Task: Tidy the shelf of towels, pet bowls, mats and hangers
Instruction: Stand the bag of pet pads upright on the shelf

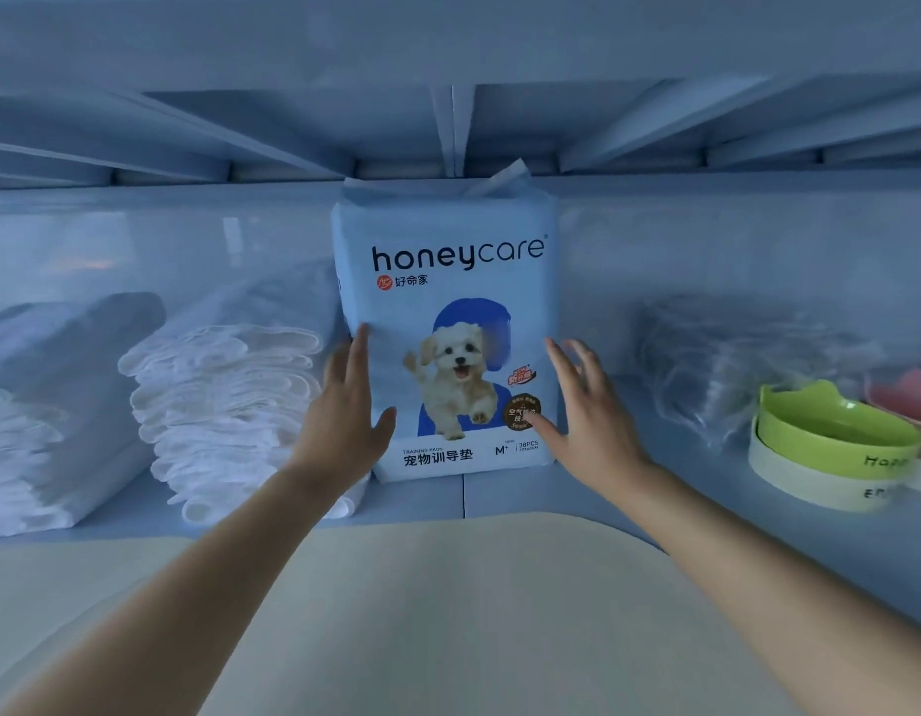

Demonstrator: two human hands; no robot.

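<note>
Left hand, right hand (pack between)

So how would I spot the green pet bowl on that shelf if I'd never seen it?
Find the tall blue honeycare pack standing in the middle of the shelf, then look right, past the heap of clear plastic. Near the right end sits the green bowl, stacked on a white bowl beside a pink bowl; it alone is lime green, with two ear-like points on its rim.
</note>
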